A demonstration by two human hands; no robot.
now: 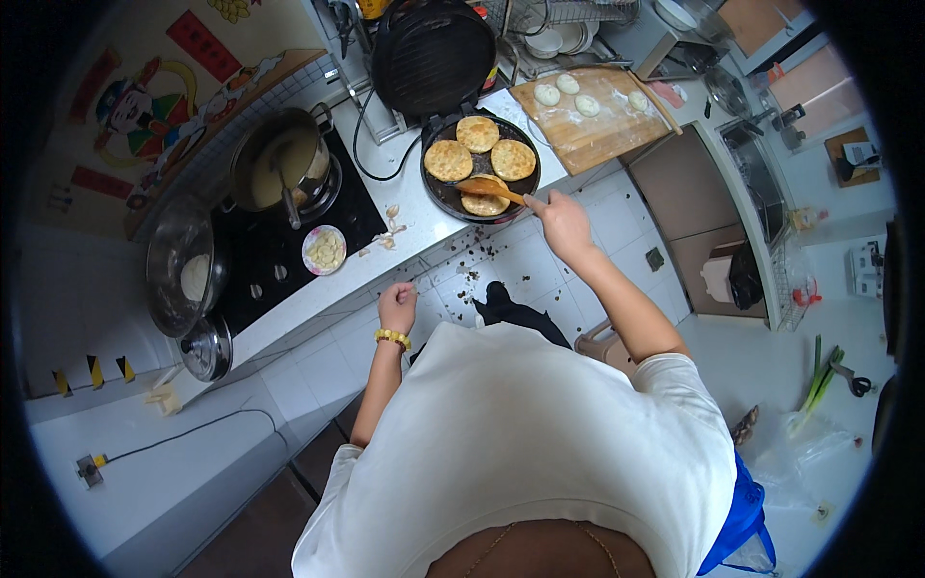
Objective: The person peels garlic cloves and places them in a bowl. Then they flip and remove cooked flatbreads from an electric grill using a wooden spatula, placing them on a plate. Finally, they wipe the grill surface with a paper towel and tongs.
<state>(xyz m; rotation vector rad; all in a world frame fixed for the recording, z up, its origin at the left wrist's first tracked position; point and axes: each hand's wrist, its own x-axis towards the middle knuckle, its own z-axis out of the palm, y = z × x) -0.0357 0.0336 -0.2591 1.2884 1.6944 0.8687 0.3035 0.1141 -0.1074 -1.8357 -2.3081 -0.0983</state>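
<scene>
My right hand (562, 220) grips the handle of a wooden spatula (484, 187). The spatula's blade lies over the nearest browned flatbread (485, 206) and hides part of it. Three more flatbreads, at the left (448, 160), back (478, 134) and right (513, 160), sit in the round electric griddle (536, 189). The griddle's ridged black lid (433, 58) is raised behind them. My left hand (397, 307), with a beaded bracelet at the wrist, hangs before the counter edge. Its fingers are curled, and I see nothing held in them.
Right of the griddle, a floured wooden board (578, 134) bears several dough rounds and a rolling pin (656, 103). Leftward on the black cooktop (289, 253) stand a pot with a ladle (285, 173) and a plate of garlic cloves (324, 250). Dark bits (470, 276) litter the floor.
</scene>
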